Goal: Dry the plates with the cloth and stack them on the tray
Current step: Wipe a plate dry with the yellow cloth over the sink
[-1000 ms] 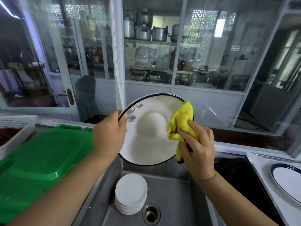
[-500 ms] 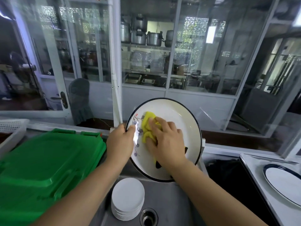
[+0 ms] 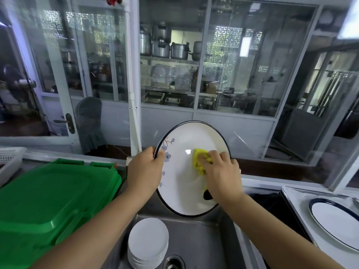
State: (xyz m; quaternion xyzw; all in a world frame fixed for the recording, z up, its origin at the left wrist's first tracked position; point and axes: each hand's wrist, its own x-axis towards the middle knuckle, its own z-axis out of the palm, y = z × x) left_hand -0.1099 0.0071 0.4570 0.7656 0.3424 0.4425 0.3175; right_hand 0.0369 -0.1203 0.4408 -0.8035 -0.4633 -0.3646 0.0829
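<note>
From the head camera: the yellow cloth (image 3: 200,161) has slid across the plate (image 3: 191,167), from the flower-painted left side half a second ago to just right of centre now, under the right hand (image 3: 220,175), whose fingers press it flat against the face. The left hand (image 3: 145,171) keeps its clamp on the plate's left rim, thumb over the dark edge, holding the plate tilted up above the sink (image 3: 204,239).

Edges and room: the plate's lower rim hangs over the sink's back wall, clear of the stack of small white plates (image 3: 147,243) in the basin beside the drain (image 3: 173,262). Open basin lies to the right of that stack.

Around it: a green lidded bin (image 3: 50,206) fills the left side, close to the left forearm. On the right, a metal tray (image 3: 295,216) carries one dark-rimmed plate (image 3: 336,220), well apart from the hands. A white pipe (image 3: 134,113) stands just behind the left hand.
</note>
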